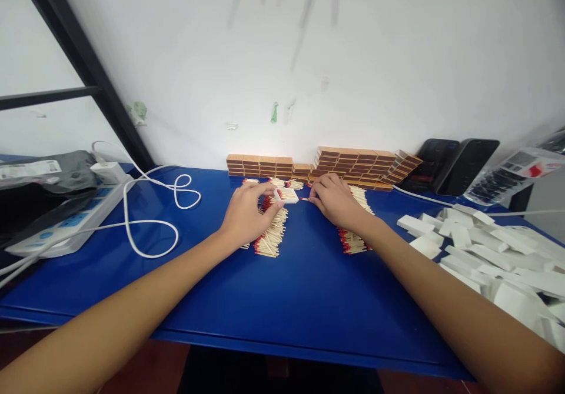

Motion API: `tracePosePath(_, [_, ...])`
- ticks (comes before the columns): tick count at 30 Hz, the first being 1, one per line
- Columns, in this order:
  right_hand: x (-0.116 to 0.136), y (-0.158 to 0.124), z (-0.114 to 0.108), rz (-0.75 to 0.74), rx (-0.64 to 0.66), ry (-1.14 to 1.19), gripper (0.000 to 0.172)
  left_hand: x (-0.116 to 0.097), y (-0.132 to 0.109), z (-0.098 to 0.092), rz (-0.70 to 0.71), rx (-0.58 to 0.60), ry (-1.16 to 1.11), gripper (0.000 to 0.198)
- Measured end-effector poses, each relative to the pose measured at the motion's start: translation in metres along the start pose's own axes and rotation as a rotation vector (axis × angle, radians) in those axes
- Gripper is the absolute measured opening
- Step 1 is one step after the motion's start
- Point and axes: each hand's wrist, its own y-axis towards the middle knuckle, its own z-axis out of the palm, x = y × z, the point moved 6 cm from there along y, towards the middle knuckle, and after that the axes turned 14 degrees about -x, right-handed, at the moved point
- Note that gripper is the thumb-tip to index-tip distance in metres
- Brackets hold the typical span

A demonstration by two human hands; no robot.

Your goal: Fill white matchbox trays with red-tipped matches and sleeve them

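My left hand [251, 207] grips the end of a small white matchbox tray [290, 199] between thumb and fingers. Red-tipped matches lie inside that tray. To its right, my right hand [332, 199] pinches a match [305, 199], whose red head points toward the tray without touching it. Beneath and beside my left hand spreads a pile of loose matches [271, 235]. Another match pile [352, 242] lies partly hidden under my right hand and wrist. A few more matches [277, 182] rest behind the tray.
Stacked matchboxes [353, 162] line the wall, with a lower stack [259, 164] to the left. White empty trays [481, 247] are heaped at right, near two phones [468, 164] and a plastic bottle [507, 173]. A power strip [70, 220] and white cable [174, 229] occupy the left.
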Motion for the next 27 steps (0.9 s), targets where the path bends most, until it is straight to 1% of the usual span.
tracePosePath(5, [0.002, -0.002, 0.000, -0.049, 0.012, -0.020, 0.020, 0.000, 0.001, -0.001, 0.008, -0.001, 0.000, 0.025])
tracePosePath(9, [0.001, -0.004, 0.000, -0.014, 0.037, -0.025, 0.018, -0.001, 0.001, -0.001, 0.003, 0.008, 0.012, 0.026])
tracePosePath(13, [-0.002, -0.003, -0.001, 0.021, 0.015, -0.001, 0.014, 0.000, 0.001, -0.001, -0.009, 0.004, 0.021, 0.025])
tracePosePath(19, [-0.005, -0.004, 0.004, 0.019, 0.024, 0.029, 0.018, 0.000, 0.000, 0.001, 0.006, 0.012, 0.011, 0.025])
tracePosePath(22, [-0.005, -0.004, 0.003, 0.002, 0.028, 0.086, 0.019, 0.000, 0.001, 0.000, 0.003, 0.003, 0.008, 0.026])
tracePosePath(24, [-0.005, -0.003, -0.004, 0.010, 0.001, 0.170, 0.019, 0.001, 0.001, 0.000, 0.003, -0.003, 0.010, 0.027])
tracePosePath(27, [0.002, 0.002, -0.022, 0.021, -0.120, 0.308, 0.016, 0.000, 0.001, -0.001, 0.018, -0.008, -0.001, 0.025])
